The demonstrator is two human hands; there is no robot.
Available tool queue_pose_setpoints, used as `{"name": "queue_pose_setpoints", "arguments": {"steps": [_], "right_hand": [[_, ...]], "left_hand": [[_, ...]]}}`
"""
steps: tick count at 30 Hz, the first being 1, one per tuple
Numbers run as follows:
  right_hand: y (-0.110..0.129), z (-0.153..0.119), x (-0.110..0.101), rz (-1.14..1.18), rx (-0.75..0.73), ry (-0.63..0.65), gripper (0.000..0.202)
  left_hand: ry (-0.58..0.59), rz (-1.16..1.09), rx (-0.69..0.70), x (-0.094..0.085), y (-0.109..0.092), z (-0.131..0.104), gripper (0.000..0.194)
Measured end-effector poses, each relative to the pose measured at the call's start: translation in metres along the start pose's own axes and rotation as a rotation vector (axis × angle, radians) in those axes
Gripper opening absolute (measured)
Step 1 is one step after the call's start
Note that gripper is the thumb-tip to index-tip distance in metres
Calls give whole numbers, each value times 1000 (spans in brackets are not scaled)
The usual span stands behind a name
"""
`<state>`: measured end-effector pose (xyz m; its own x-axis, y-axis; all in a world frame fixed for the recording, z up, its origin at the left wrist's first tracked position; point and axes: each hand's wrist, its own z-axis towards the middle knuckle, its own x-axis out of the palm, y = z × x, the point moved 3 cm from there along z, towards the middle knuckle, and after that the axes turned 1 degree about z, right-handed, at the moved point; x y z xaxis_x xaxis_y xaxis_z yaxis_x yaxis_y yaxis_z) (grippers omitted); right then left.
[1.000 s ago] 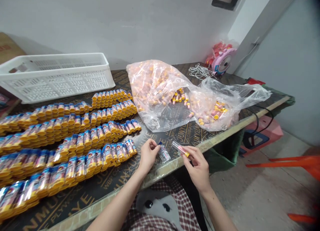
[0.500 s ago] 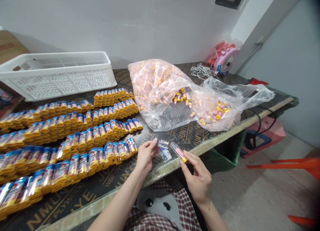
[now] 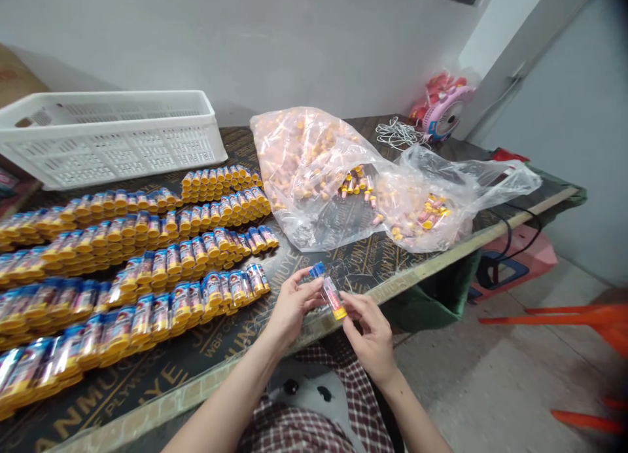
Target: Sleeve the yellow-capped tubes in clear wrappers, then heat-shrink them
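The tube (image 3: pixel 331 294), clear with a pink filling and a yellow end, lies tilted between the two hands, just over the near edge of the tabletop (image 3: pixel 366 260). The grip of the right hand (image 3: pixel 373 338) is clamped on the tube near its yellow end, thumb and fingers pinching from the side. The grip of the left hand (image 3: pixel 290 309) is together on the blue top (image 3: pixel 316 270), at the far end; whether that top is seated on the tube or only held against it, I cannot tell.

Handling seems best with the right grip low and steady, and the left grip in line with the tube, so that the two ends meet squarely. A light, even pinch should do; a sideways push could make the smooth wall slip, and fingers over the joint would hide it from view.

Rows of finished-looking tubes (image 3: pixel 181 302) lie stacked to the left of the left grip. Beyond both grips sits a clear bag (image 3: pixel 304 171) of small yellow-ended pieces.
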<state>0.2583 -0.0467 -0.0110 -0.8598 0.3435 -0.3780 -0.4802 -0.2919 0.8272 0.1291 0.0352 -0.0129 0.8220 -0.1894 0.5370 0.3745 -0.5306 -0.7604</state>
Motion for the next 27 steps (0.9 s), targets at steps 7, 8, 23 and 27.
{"name": "queue_pose_setpoints", "arguments": {"steps": [7, 8, 23, 27], "right_hand": [[0, 5, 0, 82, -65, 83, 83], [0, 5, 1, 126, -58, 117, 85], [-1, 3, 8, 400, 2, 134, 87], [1, 4, 9, 406, -18, 126, 88]], "left_hand": [[162, 152, -111, 7, 4, -15, 37], [159, 161, -115, 8, 5, -16, 37], [93, 233, -145, 12, 5, -27, 40], [85, 226, -152, 14, 4, -28, 40]]}}
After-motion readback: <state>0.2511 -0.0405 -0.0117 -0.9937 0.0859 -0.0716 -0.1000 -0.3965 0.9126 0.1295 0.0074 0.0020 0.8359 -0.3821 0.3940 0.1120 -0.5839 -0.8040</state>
